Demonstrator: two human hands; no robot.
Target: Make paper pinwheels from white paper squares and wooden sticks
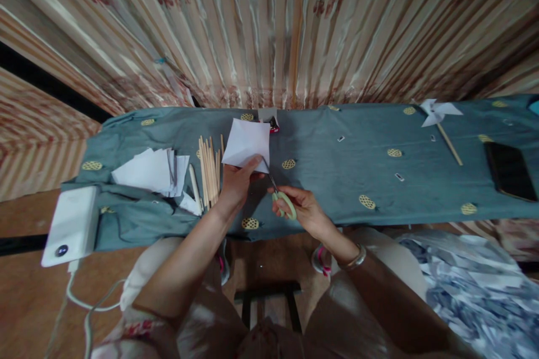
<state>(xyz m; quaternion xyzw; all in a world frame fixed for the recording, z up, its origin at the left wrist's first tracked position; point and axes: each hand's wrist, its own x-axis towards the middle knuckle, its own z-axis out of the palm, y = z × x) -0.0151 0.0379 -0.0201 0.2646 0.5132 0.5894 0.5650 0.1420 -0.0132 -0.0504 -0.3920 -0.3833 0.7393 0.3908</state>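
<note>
A square of white paper [246, 143] is pinched at its near edge by my left hand [238, 182], thumb on top. My right hand [305, 210] has its fingers in the pale green handles of a pair of scissors [290, 206]. The scissor blades meet the paper's near right corner, close to my left thumb. Whether they have cut into it I cannot tell. Just beyond the paper lies a small red and dark box [273, 123], partly covered. Left of my left hand is a bunch of thin wooden sticks [208, 165].
White paper sheets [147, 171] lie stacked at the left, near a white pen-like stick [194, 182]. A white power bank [71, 224] with a cable sits at the left edge. Far right are a paper pinwheel [438, 112] and a black phone [510, 171]; paper scraps [475, 286] lie below.
</note>
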